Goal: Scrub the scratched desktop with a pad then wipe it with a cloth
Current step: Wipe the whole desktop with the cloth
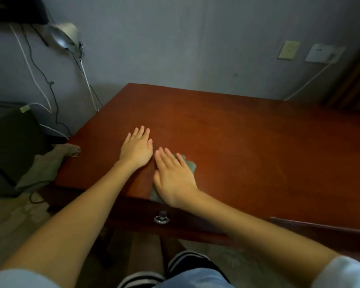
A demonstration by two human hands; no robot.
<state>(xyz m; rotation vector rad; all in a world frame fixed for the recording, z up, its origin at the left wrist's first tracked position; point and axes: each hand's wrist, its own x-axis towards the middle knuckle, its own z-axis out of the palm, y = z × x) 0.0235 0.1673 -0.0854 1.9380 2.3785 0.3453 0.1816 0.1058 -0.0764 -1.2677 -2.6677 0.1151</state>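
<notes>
One grey-green pad [189,164] lies on the red-brown desktop [247,142] near its front edge. It is mostly covered, and crumpled corners show past the fingers and by the wrist. The right hand [174,177] presses flat on it, fingers straight and together, gripping nothing. The left hand [136,147] rests just beside, palm down on bare wood, fingers straight. Marks on the wall sockets [323,53] are too small to read. A drab cloth [48,165] hangs over the desk's left edge. Under the front edge sits a metal ring pull [161,218]. A lamp [63,35] and cables [50,82] hang by the left wall.
</notes>
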